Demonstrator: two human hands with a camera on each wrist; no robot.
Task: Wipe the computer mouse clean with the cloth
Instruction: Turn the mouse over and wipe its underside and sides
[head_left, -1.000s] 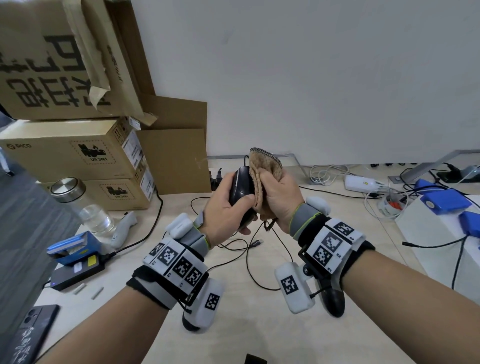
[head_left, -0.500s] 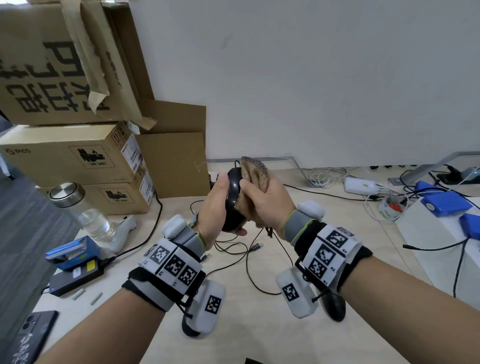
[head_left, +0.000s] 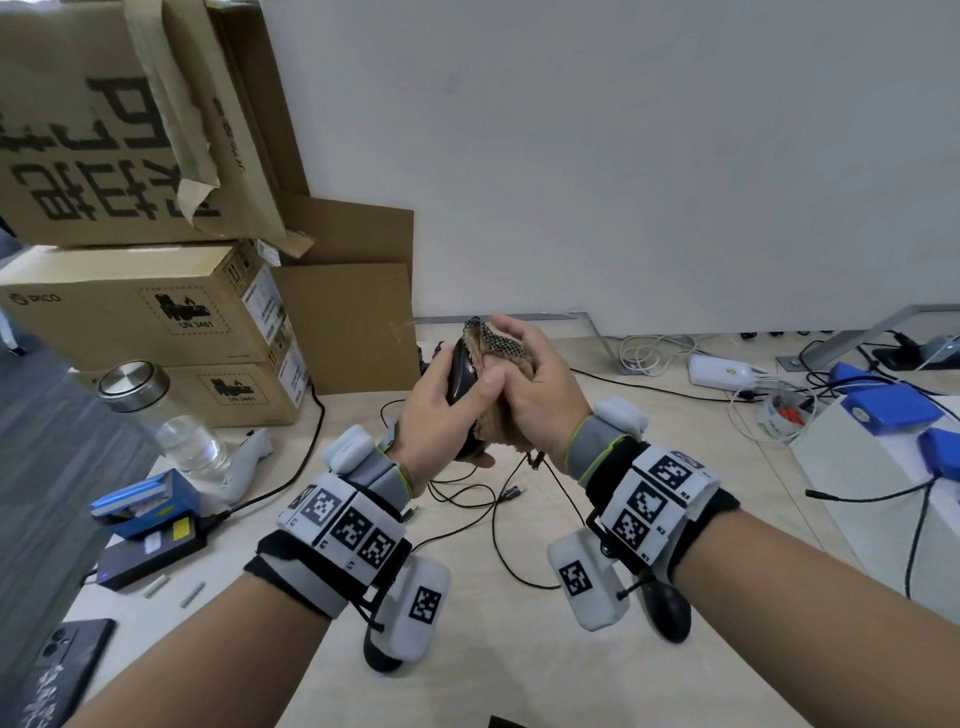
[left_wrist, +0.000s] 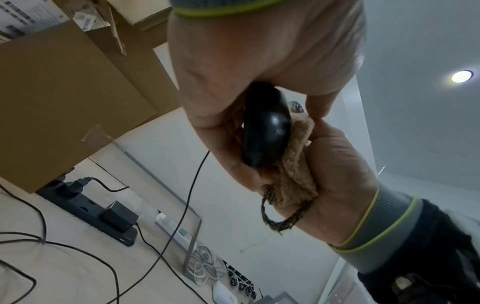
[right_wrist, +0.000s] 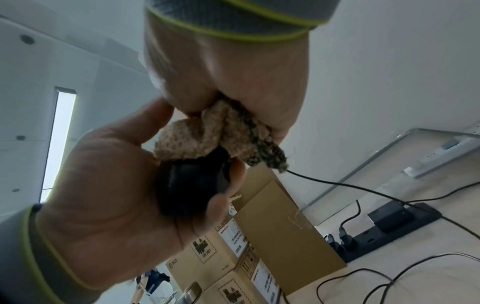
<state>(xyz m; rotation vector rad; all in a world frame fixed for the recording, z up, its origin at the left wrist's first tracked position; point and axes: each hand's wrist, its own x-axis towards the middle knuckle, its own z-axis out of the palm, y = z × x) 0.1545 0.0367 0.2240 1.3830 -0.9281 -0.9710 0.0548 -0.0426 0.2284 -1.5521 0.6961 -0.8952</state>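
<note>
Now that your right hand (head_left: 524, 387), clutching the bunched tan knitted cloth (head_left: 501, 358), has slid farther over the glossy black computer mouse (head_left: 462, 379) gripped in your left hand (head_left: 441, 415), wiping is mid-course.

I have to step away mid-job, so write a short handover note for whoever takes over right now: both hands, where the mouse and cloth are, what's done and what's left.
Left hand: grip closed round the black computer mouse, held up above the desk, its cable trailing down.
Right hand: grip bunched on the tan cloth, pressing it against the mouse's side.
Done: mouse lifted, cloth in contact, wiping under way.
Left: how much of the surface is already clean cannot be judged from these views. Probably turn the mouse to cover the remaining faces, then set both down.
</note>
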